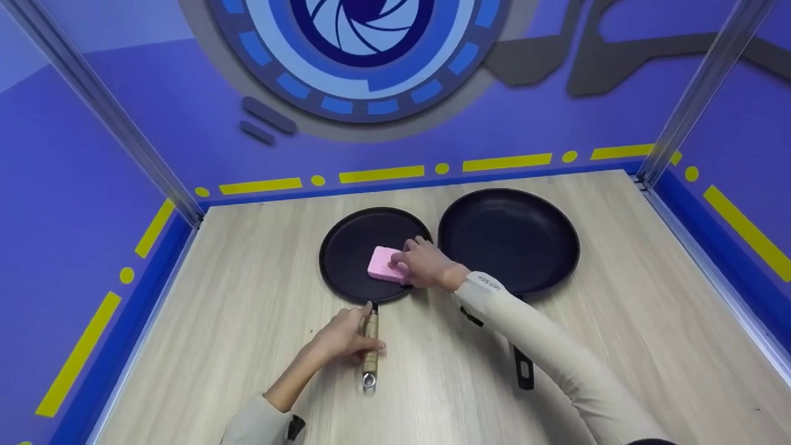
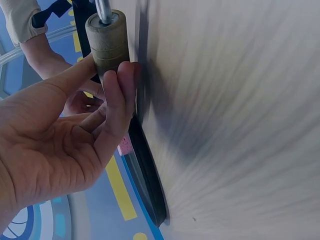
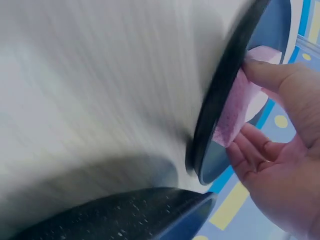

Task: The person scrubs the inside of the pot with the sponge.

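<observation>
A pink sponge (image 1: 384, 264) lies against the inside of a shallow black pan (image 1: 349, 247). My right hand (image 1: 426, 262) grips the sponge from its right side; in the right wrist view the thumb and fingers pinch the sponge (image 3: 239, 107) over the pan's rim. With my left hand (image 1: 346, 334) I hold the pan's wooden handle (image 1: 371, 358), which points toward me and ends in a metal loop. In the left wrist view the thumb and fingertips close round the handle (image 2: 107, 42).
A larger, deeper black frying pan (image 1: 510, 241) stands just right of the shallow pan, its black handle (image 1: 524, 368) partly behind my right sleeve. Blue printed panels (image 1: 371, 148) wall the wooden table (image 1: 259, 278) at the back and both sides.
</observation>
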{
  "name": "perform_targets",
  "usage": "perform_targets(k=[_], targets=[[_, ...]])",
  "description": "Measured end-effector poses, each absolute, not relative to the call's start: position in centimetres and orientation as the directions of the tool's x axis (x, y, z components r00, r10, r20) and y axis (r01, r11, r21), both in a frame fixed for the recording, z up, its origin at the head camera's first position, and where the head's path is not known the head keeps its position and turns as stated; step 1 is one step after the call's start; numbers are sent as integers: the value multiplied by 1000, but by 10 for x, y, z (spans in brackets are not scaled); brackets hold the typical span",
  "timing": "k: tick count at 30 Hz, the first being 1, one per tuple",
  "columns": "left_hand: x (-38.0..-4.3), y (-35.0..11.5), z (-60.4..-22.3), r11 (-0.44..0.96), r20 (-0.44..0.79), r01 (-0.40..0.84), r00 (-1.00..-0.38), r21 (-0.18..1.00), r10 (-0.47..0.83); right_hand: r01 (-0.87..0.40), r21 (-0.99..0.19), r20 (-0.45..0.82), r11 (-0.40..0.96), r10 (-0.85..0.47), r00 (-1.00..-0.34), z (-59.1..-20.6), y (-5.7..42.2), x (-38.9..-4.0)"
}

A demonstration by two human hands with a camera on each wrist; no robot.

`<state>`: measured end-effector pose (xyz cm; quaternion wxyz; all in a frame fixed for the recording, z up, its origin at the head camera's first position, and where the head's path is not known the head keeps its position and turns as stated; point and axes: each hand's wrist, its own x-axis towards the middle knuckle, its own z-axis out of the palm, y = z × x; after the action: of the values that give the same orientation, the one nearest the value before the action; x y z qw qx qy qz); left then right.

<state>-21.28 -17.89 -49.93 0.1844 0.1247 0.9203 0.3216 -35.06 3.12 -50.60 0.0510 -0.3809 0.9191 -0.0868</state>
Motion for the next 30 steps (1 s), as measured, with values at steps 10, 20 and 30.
perform_targets(k=[10, 20, 30], targets=[[-208, -181, -498, 757, -260, 102, -903, 645, 343, -797, -269, -21, 542, -830, -557, -508, 11, -342], [-207, -177, -500, 748, -268, 90, -900, 657, 343, -790, -318, -86, 524, -846, -526, -499, 17, -350], [-213, -176, -498, 746, -313, 34, -894, 666, 321, -695, -319, -98, 645, -751, -653, -497, 27, -358]])
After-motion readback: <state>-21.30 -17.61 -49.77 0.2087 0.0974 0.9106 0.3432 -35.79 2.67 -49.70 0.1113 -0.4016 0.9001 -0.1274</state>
